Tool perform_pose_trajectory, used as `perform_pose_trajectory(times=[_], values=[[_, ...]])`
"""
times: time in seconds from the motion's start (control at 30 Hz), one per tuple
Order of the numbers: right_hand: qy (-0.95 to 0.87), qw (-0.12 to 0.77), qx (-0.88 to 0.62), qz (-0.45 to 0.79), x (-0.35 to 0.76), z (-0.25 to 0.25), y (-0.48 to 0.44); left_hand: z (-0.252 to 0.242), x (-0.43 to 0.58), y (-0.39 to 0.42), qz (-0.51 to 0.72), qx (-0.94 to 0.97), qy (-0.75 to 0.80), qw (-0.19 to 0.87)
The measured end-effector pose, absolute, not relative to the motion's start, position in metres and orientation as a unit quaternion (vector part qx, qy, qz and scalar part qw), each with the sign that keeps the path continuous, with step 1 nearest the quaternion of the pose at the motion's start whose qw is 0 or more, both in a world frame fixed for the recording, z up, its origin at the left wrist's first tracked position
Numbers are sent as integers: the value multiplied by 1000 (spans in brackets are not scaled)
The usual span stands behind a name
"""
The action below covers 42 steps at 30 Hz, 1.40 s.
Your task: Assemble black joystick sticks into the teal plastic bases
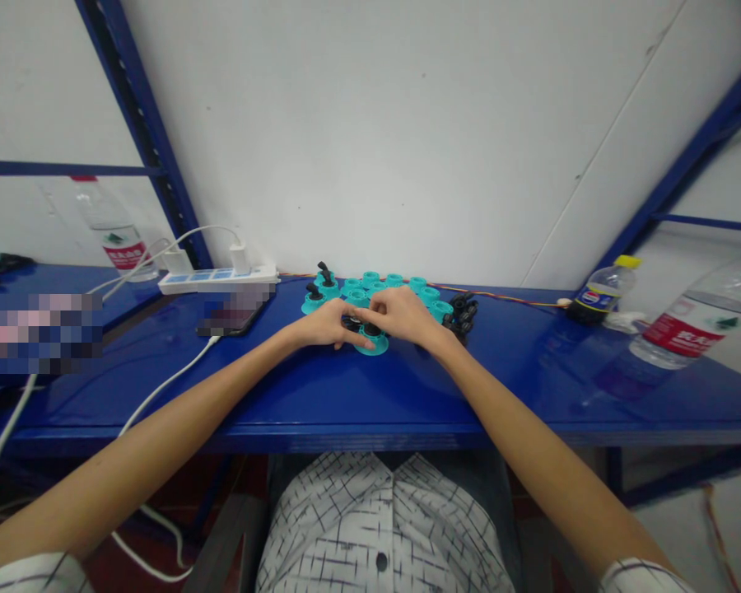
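Note:
A turquoise spool-like piece (371, 347) with a flared rim stands on the blue table, with black cord (371, 329) around its upper part. My left hand (328, 324) curls around its left side, thumb and fingers closed on it. From the right, my right hand (409, 313) bends over the top, fingertips pinched at the black cord; the exact grip is partly hidden. Behind my hands several similar turquoise pieces (393, 281) stand in a group. Two at the left carry black cord ends (324, 272) sticking up. A heap of black cords (463, 314) lies beside my right wrist.
Left on the blue table (272, 395) lie a phone (238, 310) on a white cable and a power strip (219, 278) with chargers. A cola bottle (602, 290) and a large water bottle (695, 317) stand right. Another water bottle (120, 235) is far left. A white wall rises behind.

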State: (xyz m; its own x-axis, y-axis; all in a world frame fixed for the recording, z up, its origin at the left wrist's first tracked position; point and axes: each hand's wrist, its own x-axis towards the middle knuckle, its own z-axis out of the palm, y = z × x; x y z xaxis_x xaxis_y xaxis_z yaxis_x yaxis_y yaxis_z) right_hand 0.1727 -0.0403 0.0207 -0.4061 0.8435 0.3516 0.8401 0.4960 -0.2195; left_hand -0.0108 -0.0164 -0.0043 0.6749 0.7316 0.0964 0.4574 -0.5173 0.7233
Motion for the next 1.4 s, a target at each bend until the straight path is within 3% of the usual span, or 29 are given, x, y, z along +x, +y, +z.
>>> perform_pose_trajectory(times=[0.43, 1.03, 1.2, 1.4], values=[[-847, 142, -510, -52, 179, 22, -41, -8, -14, -13, 190, 844, 344, 364], [-877, 145, -458, -25, 182, 29, -49, -5, -12, -16, 199, 837, 331, 388], [-881, 217, -415, 72, 192, 37, -52, -4, -13, -17, 195, 838, 349, 371], [-881, 187, -365, 237, 196, 33, -48, -4, -13, -16, 192, 840, 331, 385]])
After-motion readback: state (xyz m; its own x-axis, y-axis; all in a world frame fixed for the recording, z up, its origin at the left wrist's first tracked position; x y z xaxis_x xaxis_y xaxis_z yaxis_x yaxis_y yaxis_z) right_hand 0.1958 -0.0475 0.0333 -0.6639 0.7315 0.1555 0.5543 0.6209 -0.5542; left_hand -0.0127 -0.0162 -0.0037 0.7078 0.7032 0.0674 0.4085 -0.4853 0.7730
